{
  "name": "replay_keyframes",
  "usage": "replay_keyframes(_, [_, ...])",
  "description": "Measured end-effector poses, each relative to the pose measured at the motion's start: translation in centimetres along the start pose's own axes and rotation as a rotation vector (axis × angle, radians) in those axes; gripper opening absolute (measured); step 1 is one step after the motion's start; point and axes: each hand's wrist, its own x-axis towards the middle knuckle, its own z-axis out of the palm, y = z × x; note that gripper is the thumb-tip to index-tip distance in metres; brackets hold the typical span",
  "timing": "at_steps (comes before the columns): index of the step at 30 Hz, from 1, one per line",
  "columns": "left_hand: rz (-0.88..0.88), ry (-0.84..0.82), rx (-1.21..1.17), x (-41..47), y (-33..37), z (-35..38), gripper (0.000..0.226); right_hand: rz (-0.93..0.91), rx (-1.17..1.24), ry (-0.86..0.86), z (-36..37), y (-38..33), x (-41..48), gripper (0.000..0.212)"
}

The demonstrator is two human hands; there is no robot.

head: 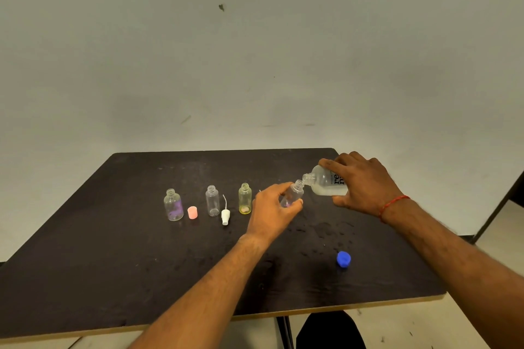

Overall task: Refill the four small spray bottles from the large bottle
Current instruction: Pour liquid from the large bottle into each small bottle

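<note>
Both hands (270, 211) gripping touching bottles (326, 181)

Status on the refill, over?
Left hand grips small bottle, tilted. Right hand tips large bottle, mouths meeting. Three bottles wait, uncapped.

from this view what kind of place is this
Probably a bare workroom or test space, not a home: a plain scuffed wall, one dark table with a raw wood edge, and nothing else furnishing it.
</note>
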Motion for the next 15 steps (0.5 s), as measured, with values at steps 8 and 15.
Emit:
replay_keyframes(8, [0.006, 0.006, 0.023, 0.0, 0.0, -0.01, 0.025, -0.007, -0.008, -0.004, -0.26, 0.05, 0.19, 0.083])
replay_keyframes(15, [-0.009, 0.001, 0.01, -0.02, 0.0, 0.06, 0.029, -0.011, -0.019, -0.006, -0.33, 0.1, 0.23, 0.083])
